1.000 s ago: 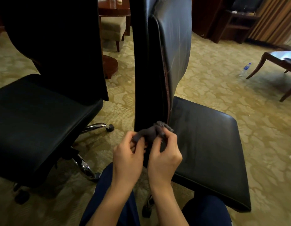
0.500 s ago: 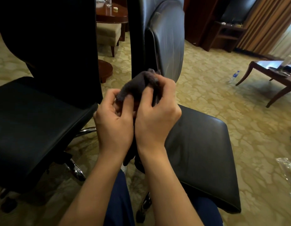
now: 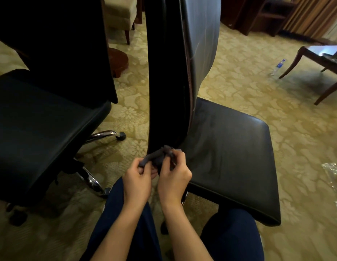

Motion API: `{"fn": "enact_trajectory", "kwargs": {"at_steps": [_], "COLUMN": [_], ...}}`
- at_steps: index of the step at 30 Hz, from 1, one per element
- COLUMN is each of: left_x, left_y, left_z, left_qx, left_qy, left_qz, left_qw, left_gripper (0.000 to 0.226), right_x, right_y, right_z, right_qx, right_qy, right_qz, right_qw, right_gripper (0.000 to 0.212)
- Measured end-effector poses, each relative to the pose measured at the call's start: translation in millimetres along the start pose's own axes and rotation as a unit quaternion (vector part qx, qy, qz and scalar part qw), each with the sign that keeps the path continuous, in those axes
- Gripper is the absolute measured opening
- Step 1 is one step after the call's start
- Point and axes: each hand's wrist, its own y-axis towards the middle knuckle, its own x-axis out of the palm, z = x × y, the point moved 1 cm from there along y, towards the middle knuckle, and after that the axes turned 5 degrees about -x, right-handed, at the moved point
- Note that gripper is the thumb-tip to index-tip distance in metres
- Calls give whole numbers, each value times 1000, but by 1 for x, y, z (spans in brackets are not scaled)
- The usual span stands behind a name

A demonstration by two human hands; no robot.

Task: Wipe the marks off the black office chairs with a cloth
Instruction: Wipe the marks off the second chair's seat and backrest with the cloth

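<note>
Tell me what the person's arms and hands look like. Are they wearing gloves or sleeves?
No gloves and no sleeves show. The left hand and right hand are bare, and both forearms are bare as far as the bottom edge of the picture. I see no rings, watch or bracelet on them. Below the arms are dark blue trousers.

dim warm light, wide-angle edge bending, slightly soft.

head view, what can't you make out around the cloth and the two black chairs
- Head view: cloth is bunched between left hand and right hand; its full shape is hidden.
- Right chair backrest top: cut off by frame edge.
- Left chair: too dark to show marks.
</note>
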Motion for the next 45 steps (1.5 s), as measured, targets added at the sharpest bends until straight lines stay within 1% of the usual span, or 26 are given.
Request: {"fn": "enact_trajectory", "kwargs": {"at_steps": [2, 4, 6, 8, 10, 12, 13, 14, 16, 17, 18, 20, 25, 27, 30, 32, 34, 37, 39, 42, 43, 45], "left_x": [-6, -11, -15, -16, -16, -15, -15, -15, -16, -17, -18, -17, -7, -2, 5, 10, 12, 10, 5, -1, -1, 4], "left_y": [4, 5, 3, 1, 0, 4, 8, 11, 16, 17, 16, 16, 6, 4, -1, -10, -16, -11, -4, 1, 0, -2], "left_z": [-4, -2, 8, 24, 35, 29, 18, 5, -18, -26, -30, -32, -28, -24, -12, -4, -1, -14, -31, -51, -54, -50], "left_qx": [-11, -7, 24, 73, 103, 92, 65, 30, -38, -62, -73, -72, -44, -23, 32, 75, 91, 59, 17, -62, -70, -39], "left_qy": [-2, -32, -70, -93, -69, -26, 5, 36, 94, 119, 141, 147, 169, 174, 165, 169, 165, 181, 208, 235, 240, 240], "left_qz": [11, 14, 11, 9, 16, 20, 15, 2, -23, -30, -29, -22, 3, 27, 71, 81, 76, 67, 55, 23, 20, 35], "left_qw": [1000, 999, 997, 993, 992, 995, 998, 999, 995, 990, 987, 986, 985, 984, 983, 979, 979, 979, 976, 970, 968, 969], "left_gripper": [12, 11, 13, 14, 12, 13, 15, 16, 15, 14, 13, 11, 13, 11, 9, 10, 7, 9, 13, 13, 12, 10], "right_x": [5, 4, -3, -7, -6, -1, 3, 7, 12, 12, 12, 8, 6, 8, 7, 2, 0, 8, 19, 28, 27, 22], "right_y": [-2, 1, 9, 19, 22, 16, 10, 2, -13, -20, -25, -28, -20, -14, -4, -2, -5, -14, -24, -36, -36, -30], "right_z": [0, -9, -27, -43, -44, -33, -21, -7, 21, 33, 43, 50, 56, 53, 43, 38, 38, 50, 63, 77, 79, 75], "right_qx": [25, 21, -26, -59, -72, -76, -62, -30, 62, 100, 130, 171, 256, 269, 270, 264, 241, 217, 226, 242, 252, 265], "right_qy": [6, 20, 40, 75, 83, 66, 57, 54, 49, 49, 54, 73, 158, 191, 229, 250, 268, 241, 202, 173, 177, 206], "right_qz": [-29, -37, -5, 24, 31, 17, -9, -47, -123, -141, -145, -137, -96, -81, -40, -9, 5, -16, -39, -81, -85, -65], "right_qw": [999, 999, 999, 995, 993, 995, 996, 997, 989, 984, 979, 973, 949, 941, 934, 932, 933, 946, 952, 951, 948, 940], "right_gripper": [4, 4, 6, 8, 7, 6, 6, 6, 6, 5, 6, 7, 7, 8, 10, 10, 9, 6, 7, 16, 17, 13]}}
